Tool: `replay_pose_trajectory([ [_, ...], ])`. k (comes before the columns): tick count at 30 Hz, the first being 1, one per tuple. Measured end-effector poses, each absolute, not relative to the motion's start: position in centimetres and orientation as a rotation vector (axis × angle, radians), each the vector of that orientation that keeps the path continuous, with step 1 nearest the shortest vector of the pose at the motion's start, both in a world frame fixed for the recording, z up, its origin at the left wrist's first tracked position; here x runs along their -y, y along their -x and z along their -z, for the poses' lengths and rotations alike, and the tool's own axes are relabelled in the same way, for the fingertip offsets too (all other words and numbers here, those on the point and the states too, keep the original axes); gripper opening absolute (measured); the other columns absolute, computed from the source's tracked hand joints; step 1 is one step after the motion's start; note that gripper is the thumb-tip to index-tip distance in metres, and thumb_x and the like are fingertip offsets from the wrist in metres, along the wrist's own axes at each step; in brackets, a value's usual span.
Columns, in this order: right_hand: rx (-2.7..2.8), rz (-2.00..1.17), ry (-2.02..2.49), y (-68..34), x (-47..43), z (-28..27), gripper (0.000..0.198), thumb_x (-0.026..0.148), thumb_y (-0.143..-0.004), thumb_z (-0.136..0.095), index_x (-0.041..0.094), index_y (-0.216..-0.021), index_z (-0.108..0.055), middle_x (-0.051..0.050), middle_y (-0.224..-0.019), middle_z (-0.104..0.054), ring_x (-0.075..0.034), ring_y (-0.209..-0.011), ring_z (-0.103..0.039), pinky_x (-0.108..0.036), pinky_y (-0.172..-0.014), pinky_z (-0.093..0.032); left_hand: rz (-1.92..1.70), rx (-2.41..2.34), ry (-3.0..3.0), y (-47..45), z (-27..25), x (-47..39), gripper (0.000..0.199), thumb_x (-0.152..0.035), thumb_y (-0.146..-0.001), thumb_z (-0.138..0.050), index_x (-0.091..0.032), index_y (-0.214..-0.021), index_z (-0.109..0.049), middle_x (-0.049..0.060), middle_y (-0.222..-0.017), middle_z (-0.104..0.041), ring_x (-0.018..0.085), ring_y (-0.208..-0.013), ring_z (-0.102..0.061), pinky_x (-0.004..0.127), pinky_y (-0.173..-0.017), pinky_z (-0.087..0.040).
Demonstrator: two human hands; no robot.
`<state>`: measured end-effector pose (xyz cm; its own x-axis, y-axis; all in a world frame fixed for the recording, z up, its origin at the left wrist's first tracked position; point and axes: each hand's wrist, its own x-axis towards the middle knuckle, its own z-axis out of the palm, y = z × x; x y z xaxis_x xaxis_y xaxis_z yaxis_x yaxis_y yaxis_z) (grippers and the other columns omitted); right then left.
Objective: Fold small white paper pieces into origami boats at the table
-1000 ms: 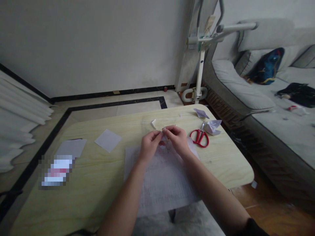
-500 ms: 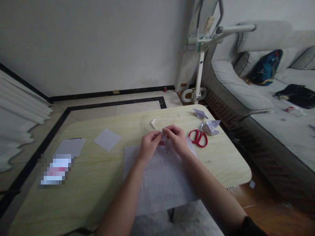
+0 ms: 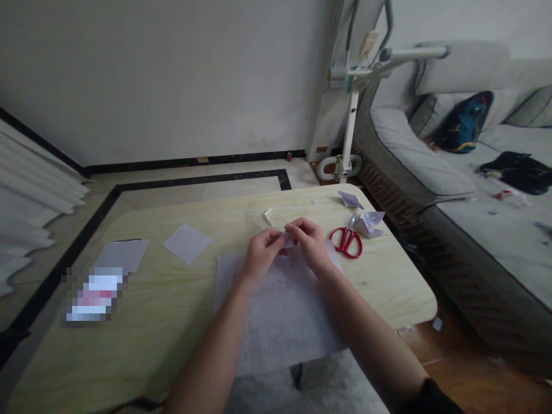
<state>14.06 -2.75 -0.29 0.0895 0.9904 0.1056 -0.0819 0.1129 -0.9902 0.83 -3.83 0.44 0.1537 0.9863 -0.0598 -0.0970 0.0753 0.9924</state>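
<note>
My left hand (image 3: 264,251) and my right hand (image 3: 307,238) meet above the far edge of a large printed sheet (image 3: 288,313). Between their fingertips is a small piece of folded white paper (image 3: 288,240), pinched from both sides and partly hidden by the fingers. Just beyond the hands lies a small white paper strip (image 3: 268,215). Red-handled scissors (image 3: 346,241) rest to the right of my right hand, blades pointing away. Beside them sit a folded paper shape (image 3: 371,223) and, farther back, a flatter folded paper (image 3: 350,199).
On the left of the pale wooden table (image 3: 172,322) lie a square of white paper (image 3: 187,244), another paper piece (image 3: 123,254) and a blurred-out bright rectangle (image 3: 95,294). A grey sofa (image 3: 509,247) stands to the right, and white exercise equipment (image 3: 350,126) behind.
The view has shifted very slightly. Both hands stay in nearly the same place, still pinching the folded paper, with only small finger movement.
</note>
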Motion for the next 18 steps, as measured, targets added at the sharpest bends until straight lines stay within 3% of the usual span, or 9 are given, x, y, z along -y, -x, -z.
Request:
replay_pose_trajectory([
  [6,1.106,-1.088,1.052,-14.1,2.8,0.1,0.020,0.034,-0.076,-0.068,0.019,-0.065,-0.061,0.004,-0.056,-0.053,-0.011,-0.053,-0.045,-0.025,-0.054,-0.037,-1.116,-1.067,-1.173,-0.9,-1.3,4.2,0.036,-0.050,-0.074,-0.068,-0.014,-0.074,-0.068,0.004,-0.072,-0.068,0.017,-0.063,-0.066,0.026,-0.056,-0.056],
  [13,1.106,-1.145,1.093,-14.0,2.7,0.3,0.019,0.037,-0.071,-0.072,0.019,-0.074,-0.069,-0.002,-0.072,-0.067,-0.012,-0.059,-0.053,-0.026,-0.057,-0.042,-1.131,-1.096,-1.179,-0.7,-1.4,4.2,0.040,-0.053,-0.074,-0.067,-0.013,-0.074,-0.068,0.004,-0.067,-0.066,0.017,-0.058,-0.065,0.026,-0.054,-0.055],
  [18,1.090,-1.155,1.108,-14.1,2.7,0.2,0.019,0.037,-0.070,-0.074,0.019,-0.073,-0.070,-0.002,-0.069,-0.067,-0.013,-0.060,-0.055,-0.027,-0.058,-0.044,-1.112,-1.080,-1.159,-0.7,-1.1,4.2,0.040,-0.053,-0.074,-0.069,-0.013,-0.077,-0.069,0.005,-0.069,-0.067,0.016,-0.056,-0.065,0.025,-0.054,-0.054],
])
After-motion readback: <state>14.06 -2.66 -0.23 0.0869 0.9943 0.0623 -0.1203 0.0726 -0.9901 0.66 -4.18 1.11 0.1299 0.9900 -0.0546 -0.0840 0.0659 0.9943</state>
